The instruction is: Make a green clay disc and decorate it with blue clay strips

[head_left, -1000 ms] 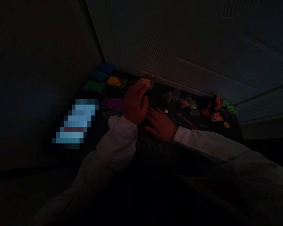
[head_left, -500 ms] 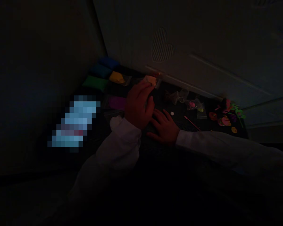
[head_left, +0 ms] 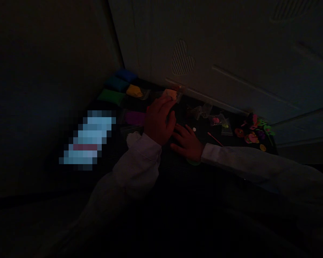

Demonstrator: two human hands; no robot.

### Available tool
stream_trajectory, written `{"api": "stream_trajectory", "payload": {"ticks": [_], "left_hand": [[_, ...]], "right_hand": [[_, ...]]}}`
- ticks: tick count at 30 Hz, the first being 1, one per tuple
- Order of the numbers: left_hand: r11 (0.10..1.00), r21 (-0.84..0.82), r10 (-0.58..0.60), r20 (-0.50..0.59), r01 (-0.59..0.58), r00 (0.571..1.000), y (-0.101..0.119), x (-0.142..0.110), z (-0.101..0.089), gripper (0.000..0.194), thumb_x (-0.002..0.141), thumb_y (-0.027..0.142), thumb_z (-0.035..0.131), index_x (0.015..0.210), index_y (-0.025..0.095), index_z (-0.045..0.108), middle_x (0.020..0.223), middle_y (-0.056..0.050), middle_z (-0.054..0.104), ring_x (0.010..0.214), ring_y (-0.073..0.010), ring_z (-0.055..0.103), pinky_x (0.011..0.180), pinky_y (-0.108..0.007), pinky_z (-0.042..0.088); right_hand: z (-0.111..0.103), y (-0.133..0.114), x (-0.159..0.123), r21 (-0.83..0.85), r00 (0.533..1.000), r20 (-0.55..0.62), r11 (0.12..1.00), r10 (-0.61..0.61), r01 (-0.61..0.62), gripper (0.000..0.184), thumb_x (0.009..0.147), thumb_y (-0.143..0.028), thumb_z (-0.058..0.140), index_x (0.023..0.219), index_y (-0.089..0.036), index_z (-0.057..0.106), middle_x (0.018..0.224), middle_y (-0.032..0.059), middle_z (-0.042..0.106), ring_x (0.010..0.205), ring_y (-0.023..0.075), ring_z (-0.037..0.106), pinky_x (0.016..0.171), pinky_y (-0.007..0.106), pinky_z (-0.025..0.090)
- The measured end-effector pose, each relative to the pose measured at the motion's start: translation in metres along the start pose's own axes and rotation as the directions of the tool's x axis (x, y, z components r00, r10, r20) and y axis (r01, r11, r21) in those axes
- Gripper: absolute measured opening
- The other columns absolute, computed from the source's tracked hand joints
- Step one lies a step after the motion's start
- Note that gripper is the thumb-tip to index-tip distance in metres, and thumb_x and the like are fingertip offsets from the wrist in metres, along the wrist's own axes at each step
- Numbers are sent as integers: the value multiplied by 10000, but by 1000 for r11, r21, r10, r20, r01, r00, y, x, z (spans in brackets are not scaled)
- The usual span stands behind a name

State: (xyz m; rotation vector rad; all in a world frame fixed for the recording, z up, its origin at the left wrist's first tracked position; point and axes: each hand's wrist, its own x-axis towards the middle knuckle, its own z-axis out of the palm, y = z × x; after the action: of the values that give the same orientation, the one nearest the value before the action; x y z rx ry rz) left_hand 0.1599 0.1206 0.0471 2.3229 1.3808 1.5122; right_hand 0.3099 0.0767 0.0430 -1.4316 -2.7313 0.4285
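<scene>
The scene is very dim. My left hand (head_left: 160,120) is open, its fingers stretched out towards a peach-coloured bag of clay (head_left: 171,94) and its thumb apart. Whether the fingertips touch that bag I cannot tell. Beside it, my right hand (head_left: 188,144) lies low over the dark table, palm down with the fingers spread. A green edge (head_left: 193,163) shows under the heel of this hand; what it belongs to is hidden. Just beyond the right fingers sits a small white lump (head_left: 194,129). A pink stick (head_left: 214,138) lies to its right.
Left of my hands are a purple bag (head_left: 134,118), a white lump in a bag (head_left: 133,139), green (head_left: 111,96), blue (head_left: 126,75) and yellow (head_left: 134,90) packs. A bright blurred screen (head_left: 88,138) lies farther left. Small bags (head_left: 216,120) and colourful clay pieces (head_left: 251,137) lie right.
The camera view has shifted slightly. My hands stay nearly in place, the left fingers lying a little straighter. The green edge under my right hand now shows.
</scene>
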Motion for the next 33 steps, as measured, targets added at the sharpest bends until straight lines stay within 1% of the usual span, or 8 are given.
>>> {"api": "stream_trajectory", "payload": {"ticks": [3,5,8,10,15,22,28,33], "left_hand": [[1000,-12,-1,-13,1,1000,-1,-1,1,293,813,201,415,1087,149,505,1136,-71,544,1133,-165,441,995,-342,332],[1000,-25,2,-17,-2,1000,-1,-1,2,295,814,204,416,1091,152,504,1137,-71,542,1129,-166,443,989,-335,339],[999,-38,14,-32,-16,999,-1,0,2,289,808,198,427,1080,145,510,1121,-76,549,1112,-172,457,978,-344,356],[999,-41,21,-42,-23,999,-2,0,2,284,804,186,436,1074,140,510,1113,-78,552,1107,-175,460,978,-360,359],[999,-48,18,-50,-20,999,-2,1,0,286,811,183,435,1088,148,495,1121,-73,546,1116,-172,453,971,-365,369],[999,-45,6,-74,-9,997,-3,3,-2,287,787,159,455,1061,110,523,1095,-96,564,1097,-185,474,971,-351,364],[999,-48,3,-100,-8,995,-4,4,-2,273,777,146,468,1042,114,525,1075,-98,578,1078,-181,489,962,-347,374],[999,-49,-15,-80,12,997,-4,4,-2,277,788,157,455,1056,126,519,1087,-89,573,1089,-181,481,960,-356,378]], "right_hand": [[-8,2,-2,91,1000,8,996,10,-10,514,871,-471,180,1232,-187,413,1329,89,371,1251,204,285,1034,467,175],[-8,1,-7,58,1000,-20,998,-24,25,508,870,-461,208,1225,-168,421,1306,98,401,1236,206,309,1036,453,185],[-1,-4,-15,-60,992,-29,991,-121,119,559,837,-503,288,1268,-158,369,1356,123,333,1272,242,240,1040,477,143],[4,-6,-19,-111,989,-20,983,-147,144,608,819,-536,299,1296,-160,327,1388,134,272,1289,255,197,1039,492,119],[7,-7,-21,-156,989,-9,978,-145,142,661,800,-586,271,1312,-168,303,1397,142,251,1297,265,173,1035,507,84],[6,-7,-19,-160,989,16,976,-145,146,696,778,-621,272,1330,-198,269,1403,143,236,1292,281,181,1023,523,86],[4,-10,-17,-177,994,27,978,-106,110,691,771,-634,259,1331,-229,266,1409,138,219,1299,287,156,1020,532,55],[5,-11,-16,-188,995,31,977,-99,104,711,759,-652,249,1335,-235,258,1414,134,210,1300,290,146,1017,542,38]]}}
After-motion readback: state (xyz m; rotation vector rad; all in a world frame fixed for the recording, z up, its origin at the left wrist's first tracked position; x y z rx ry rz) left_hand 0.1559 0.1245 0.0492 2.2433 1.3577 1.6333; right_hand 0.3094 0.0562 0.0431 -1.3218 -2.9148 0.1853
